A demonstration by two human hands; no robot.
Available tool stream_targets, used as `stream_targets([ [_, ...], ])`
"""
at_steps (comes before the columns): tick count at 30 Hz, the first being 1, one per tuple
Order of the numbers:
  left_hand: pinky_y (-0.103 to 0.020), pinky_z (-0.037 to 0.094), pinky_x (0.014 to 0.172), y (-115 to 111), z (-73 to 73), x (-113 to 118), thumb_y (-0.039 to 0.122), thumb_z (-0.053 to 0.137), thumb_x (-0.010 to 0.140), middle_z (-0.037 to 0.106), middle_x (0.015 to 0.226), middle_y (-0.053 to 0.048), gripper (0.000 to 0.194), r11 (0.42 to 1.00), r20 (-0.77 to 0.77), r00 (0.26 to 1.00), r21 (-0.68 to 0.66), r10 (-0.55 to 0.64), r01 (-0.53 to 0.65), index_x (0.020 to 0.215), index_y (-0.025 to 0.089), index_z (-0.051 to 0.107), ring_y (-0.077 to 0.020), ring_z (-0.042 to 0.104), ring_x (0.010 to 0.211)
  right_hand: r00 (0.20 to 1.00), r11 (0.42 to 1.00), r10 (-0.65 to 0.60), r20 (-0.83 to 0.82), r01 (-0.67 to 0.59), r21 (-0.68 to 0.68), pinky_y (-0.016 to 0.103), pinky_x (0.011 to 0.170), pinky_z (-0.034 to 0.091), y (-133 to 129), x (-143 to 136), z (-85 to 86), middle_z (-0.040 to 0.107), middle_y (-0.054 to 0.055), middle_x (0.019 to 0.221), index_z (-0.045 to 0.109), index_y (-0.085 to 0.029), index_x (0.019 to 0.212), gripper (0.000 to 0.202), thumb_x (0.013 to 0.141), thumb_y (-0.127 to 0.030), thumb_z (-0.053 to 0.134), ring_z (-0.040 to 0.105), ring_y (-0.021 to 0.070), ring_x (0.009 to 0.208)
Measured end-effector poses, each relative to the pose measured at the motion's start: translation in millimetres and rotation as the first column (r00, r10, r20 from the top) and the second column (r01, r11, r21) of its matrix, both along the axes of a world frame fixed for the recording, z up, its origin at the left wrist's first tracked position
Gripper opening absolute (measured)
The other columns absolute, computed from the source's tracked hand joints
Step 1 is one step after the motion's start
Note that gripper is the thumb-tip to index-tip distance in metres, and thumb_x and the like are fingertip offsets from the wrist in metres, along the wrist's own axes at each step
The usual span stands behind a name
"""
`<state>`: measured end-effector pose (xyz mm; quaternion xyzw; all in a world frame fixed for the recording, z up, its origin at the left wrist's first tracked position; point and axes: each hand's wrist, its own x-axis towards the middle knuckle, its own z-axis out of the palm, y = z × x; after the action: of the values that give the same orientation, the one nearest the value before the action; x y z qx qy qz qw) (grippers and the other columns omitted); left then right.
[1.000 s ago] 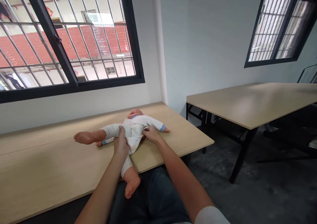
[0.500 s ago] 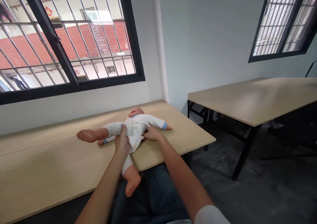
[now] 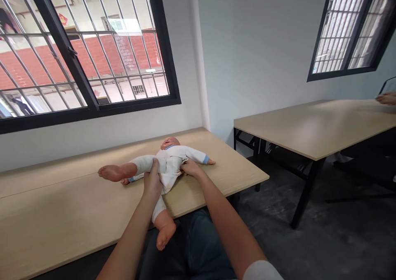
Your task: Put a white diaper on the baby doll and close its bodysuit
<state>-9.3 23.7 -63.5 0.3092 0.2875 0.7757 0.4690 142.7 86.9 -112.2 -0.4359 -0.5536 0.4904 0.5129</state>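
A baby doll in white clothes with blue cuffs lies on its back on the wooden table, its head toward the wall. One leg stretches out to the left, raised off the tabletop; the other hangs over the front edge. My left hand is closed round the white-covered thigh of the raised leg, thumb on top. At the doll's right-hand side in the view, my right hand has its fingers closed on the edge of the white clothing near the waist. Its fingertips are partly hidden by the cloth.
A second wooden table stands to the right, past a gap. Another person's hand shows at its far right end. A barred window is in the wall behind the doll. My legs are under the near table's front edge.
Another person's hand has come into view at the far right. The view has shifted slightly. Both my hands keep nearly the same places on the doll.
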Motion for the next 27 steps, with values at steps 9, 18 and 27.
stream_targets([
  [9, -0.039, 0.053, 0.101, -2, 1.1, 0, 0.028, 0.076, 0.082, 0.073, 0.113, -0.012, 0.028, 1.000, 0.008, 1.000, 0.013, -0.006, 0.006, 0.106, 0.014, 0.070, -0.0218, 0.069, 0.106, 0.999, 0.997, -0.032, -0.013, 0.031, -0.077, 0.028, 0.061, 0.055, 4, 8, 2.1, 0.068, 0.005, 0.074, 0.063, -0.016, 0.079, 0.007, 0.083, -0.021, 0.063, 0.063, 0.0151, 0.065],
  [18, -0.041, 0.053, 0.101, 4, -3.5, -2, 0.030, 0.076, 0.082, 0.073, 0.114, -0.013, 0.028, 1.000, 0.006, 1.000, -0.008, 0.002, -0.002, 0.103, 0.014, 0.070, -0.0233, 0.068, 0.111, 0.999, 0.994, -0.020, -0.034, 0.023, 0.104, 0.029, 0.062, 0.050, -8, 3, 4.6, 0.067, 0.002, 0.068, 0.066, -0.021, 0.082, 0.011, 0.074, -0.020, 0.060, 0.062, 0.0198, 0.066],
  [27, -0.044, 0.052, 0.102, 2, -3.4, -1, 0.030, 0.077, 0.081, 0.072, 0.117, -0.013, 0.030, 1.000, 0.011, 1.000, 0.009, -0.018, 0.017, 0.106, 0.015, 0.070, -0.0249, 0.068, 0.110, 0.999, 0.991, -0.036, -0.025, 0.039, 0.127, 0.026, 0.055, 0.046, -2, 3, 1.8, 0.060, -0.001, 0.056, 0.062, -0.020, 0.075, 0.007, 0.070, -0.017, 0.058, 0.055, 0.0150, 0.053],
])
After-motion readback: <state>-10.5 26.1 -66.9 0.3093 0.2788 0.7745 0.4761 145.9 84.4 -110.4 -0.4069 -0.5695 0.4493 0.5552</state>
